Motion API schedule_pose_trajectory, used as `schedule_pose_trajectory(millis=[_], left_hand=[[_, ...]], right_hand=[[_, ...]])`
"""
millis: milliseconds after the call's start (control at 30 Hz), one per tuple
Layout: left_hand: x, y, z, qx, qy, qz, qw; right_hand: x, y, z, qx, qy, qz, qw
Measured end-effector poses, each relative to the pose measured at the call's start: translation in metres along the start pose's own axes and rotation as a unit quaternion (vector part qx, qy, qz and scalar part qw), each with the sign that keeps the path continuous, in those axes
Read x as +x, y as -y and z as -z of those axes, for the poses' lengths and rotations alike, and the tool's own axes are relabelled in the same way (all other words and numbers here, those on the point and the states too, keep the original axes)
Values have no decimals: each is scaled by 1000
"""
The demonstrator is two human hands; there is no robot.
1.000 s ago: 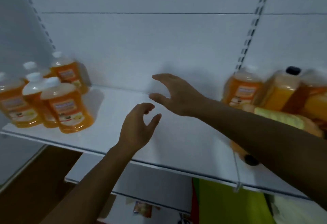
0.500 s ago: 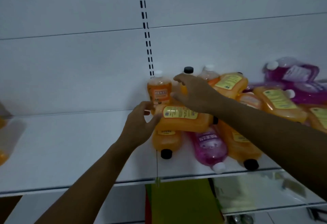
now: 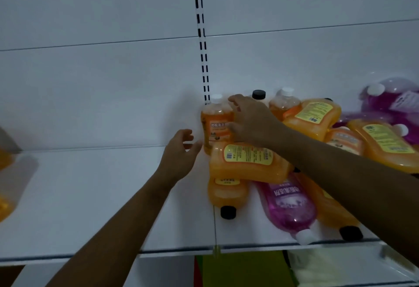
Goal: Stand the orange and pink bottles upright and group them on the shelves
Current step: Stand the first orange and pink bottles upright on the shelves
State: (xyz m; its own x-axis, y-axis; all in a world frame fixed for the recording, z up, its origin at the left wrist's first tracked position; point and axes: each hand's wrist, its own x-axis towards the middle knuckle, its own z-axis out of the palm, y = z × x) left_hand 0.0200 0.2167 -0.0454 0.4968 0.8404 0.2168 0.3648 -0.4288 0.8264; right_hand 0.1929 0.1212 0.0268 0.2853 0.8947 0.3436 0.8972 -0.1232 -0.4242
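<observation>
A pile of orange and pink bottles lies on the right part of the white shelf [image 3: 102, 196]. One orange bottle with a white cap [image 3: 215, 125] stands upright at the pile's left rear. My right hand [image 3: 249, 121] reaches over the pile, and its spread fingers and thumb touch that bottle's right side. My left hand [image 3: 179, 153] hovers just left of it, fingers loosely curved and holding nothing. In front lies a big orange bottle [image 3: 244, 162] on its side, across another orange one with a black cap [image 3: 227, 212]. A pink bottle [image 3: 288, 203] lies beside them.
More orange bottles [image 3: 315, 116] and pink ones [image 3: 390, 98] are heaped further right. Two upright bottles [image 3: 285, 103] stand at the back wall. Blurred orange bottles [image 3: 4, 196] show at the far left edge. A slotted upright [image 3: 201, 37] runs up the wall. Green goods [image 3: 244, 271] sit below.
The view swung right from the upright group to the pile. My right hand moved left onto the upright orange bottle. My left hand came off the lying bottle and drew slightly left.
</observation>
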Motion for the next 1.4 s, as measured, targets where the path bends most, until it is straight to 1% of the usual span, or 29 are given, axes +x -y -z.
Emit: schedule_pose_trajectory(millis=[100,200,333,400,533,633,700,767,900,1067,1267,1400], left_hand=[[22,10,-1,-13,37,17,999],[42,17,-10,-34,76,30,996],[56,20,-27,-56,118,5,991],[59,22,-32,-51,112,-6,992],[62,28,-31,-8,92,-43,995],[59,30,-25,-5,80,-42,996],[56,32,-17,-4,63,-50,997],[51,33,-4,-1,44,-52,998],[33,38,36,8,-5,-32,999],[-5,63,108,38,-93,14,995],[-67,99,184,84,-187,71,976],[-88,119,211,88,-223,89,967]], right_hand=[[18,2,-8,-1,-8,6,1000],[29,5,-13,-3,1,-1,1000],[37,9,-20,-14,19,-8,1000],[41,9,-20,-27,21,-12,999],[46,9,-18,-48,26,-19,998],[46,11,-17,-42,23,-2,999],[46,14,-18,-23,12,14,1000],[49,24,-20,1,1,49,999],[58,61,-29,43,-3,117,992],[70,126,-61,80,25,203,976],[68,209,-112,154,71,309,936],[69,251,-142,188,104,329,920]])
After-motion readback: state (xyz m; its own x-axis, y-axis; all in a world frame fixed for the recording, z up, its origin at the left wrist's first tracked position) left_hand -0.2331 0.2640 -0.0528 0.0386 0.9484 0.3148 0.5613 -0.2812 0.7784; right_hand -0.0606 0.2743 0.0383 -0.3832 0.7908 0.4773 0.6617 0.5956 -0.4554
